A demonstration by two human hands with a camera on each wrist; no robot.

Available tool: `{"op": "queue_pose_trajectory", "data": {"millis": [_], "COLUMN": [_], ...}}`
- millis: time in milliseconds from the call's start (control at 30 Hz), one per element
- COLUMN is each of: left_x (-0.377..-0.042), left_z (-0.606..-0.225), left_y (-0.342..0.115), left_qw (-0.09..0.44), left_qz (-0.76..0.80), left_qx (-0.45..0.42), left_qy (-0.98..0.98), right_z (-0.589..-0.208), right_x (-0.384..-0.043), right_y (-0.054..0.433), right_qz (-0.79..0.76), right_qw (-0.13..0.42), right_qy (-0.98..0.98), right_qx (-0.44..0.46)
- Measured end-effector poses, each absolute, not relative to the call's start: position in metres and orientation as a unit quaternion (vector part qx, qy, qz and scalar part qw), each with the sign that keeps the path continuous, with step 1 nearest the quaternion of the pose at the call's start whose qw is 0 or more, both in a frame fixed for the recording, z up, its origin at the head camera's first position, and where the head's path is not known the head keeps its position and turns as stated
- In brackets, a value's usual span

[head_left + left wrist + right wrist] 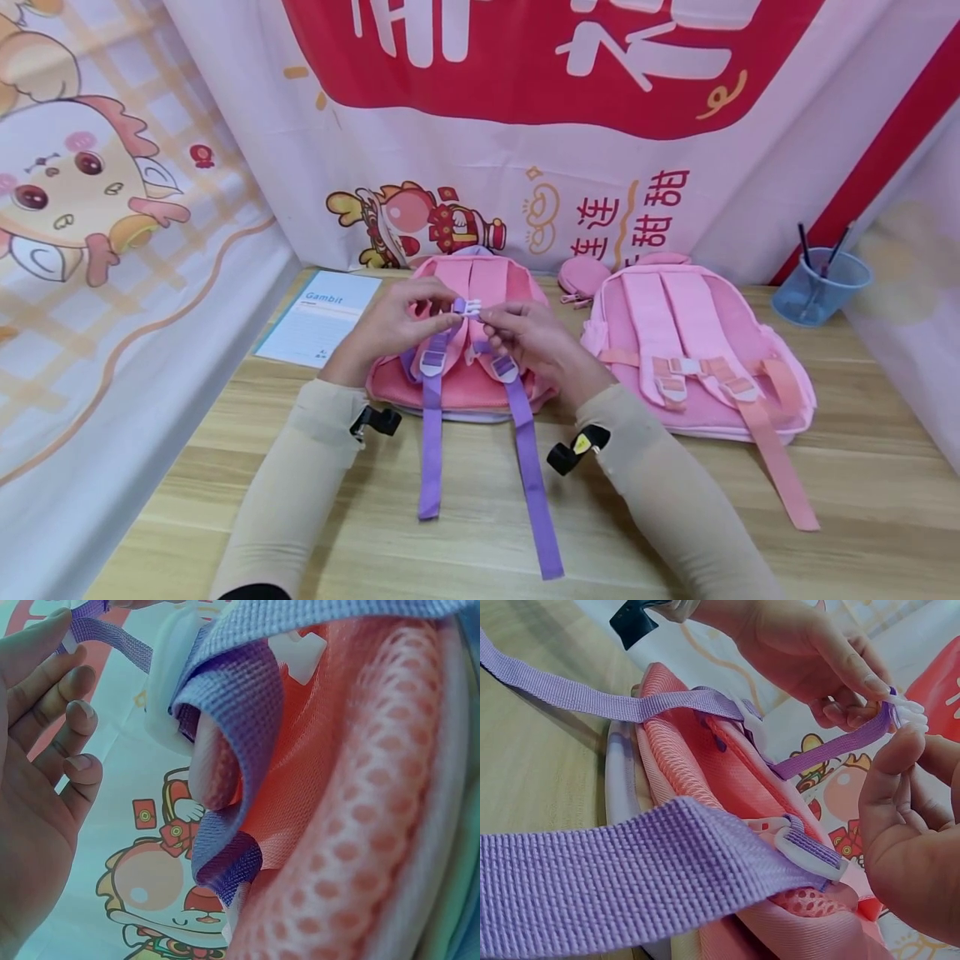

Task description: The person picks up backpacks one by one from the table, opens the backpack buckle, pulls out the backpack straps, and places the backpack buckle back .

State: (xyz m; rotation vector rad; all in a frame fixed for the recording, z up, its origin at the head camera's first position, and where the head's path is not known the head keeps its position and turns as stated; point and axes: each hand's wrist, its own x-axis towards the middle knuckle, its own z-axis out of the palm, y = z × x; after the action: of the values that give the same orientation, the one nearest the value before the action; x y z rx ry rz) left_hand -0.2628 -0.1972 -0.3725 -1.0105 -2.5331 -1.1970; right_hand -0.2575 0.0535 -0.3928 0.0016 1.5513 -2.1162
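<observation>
A pink backpack (457, 392) with purple webbing straps lies on the table, its shoulder straps facing up. Above it, my left hand (397, 312) pinches a short purple strap (840, 750) by the end with the white plastic buckle (910, 714). My right hand (536, 329) pinches that buckle from the other side between thumb and forefinger, so both hands' fingertips are close together. In the left wrist view, the left hand (37, 772) has its other fingers loosely bent. Two long purple strap tails (431, 450) hang toward me through white adjusters (432, 361).
To the right lies a second pink backpack (607, 333) with peach straps and a small round pink pouch (583, 277) beside it. A blue mesh cup (817, 292) with pens stands at the back right. Back left is a Gambit notebook (322, 312). Printed cloth hangs behind.
</observation>
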Motion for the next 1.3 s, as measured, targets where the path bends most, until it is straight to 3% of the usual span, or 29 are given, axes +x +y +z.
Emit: {"op": "queue_pose_trajectory", "data": {"millis": [467, 1300], "left_x": [-0.2627, -0.2647], "left_z": [-0.3739, -0.3761], "left_y": [-0.1953, -0.1947], "left_qw": [0.044, 0.019], "left_qz": [-0.413, -0.406], "left_qx": [-0.334, -0.331], "left_qy": [-0.846, -0.852], "right_z": [-0.3930, -0.3934], "right_x": [-0.2557, -0.2552], "right_y": [0.0499, 0.0491], "right_qz": [-0.786, -0.780], "right_qw": [0.260, 0.277], "right_qy": [0.560, 0.562], "right_qx": [-0.034, 0.000]}}
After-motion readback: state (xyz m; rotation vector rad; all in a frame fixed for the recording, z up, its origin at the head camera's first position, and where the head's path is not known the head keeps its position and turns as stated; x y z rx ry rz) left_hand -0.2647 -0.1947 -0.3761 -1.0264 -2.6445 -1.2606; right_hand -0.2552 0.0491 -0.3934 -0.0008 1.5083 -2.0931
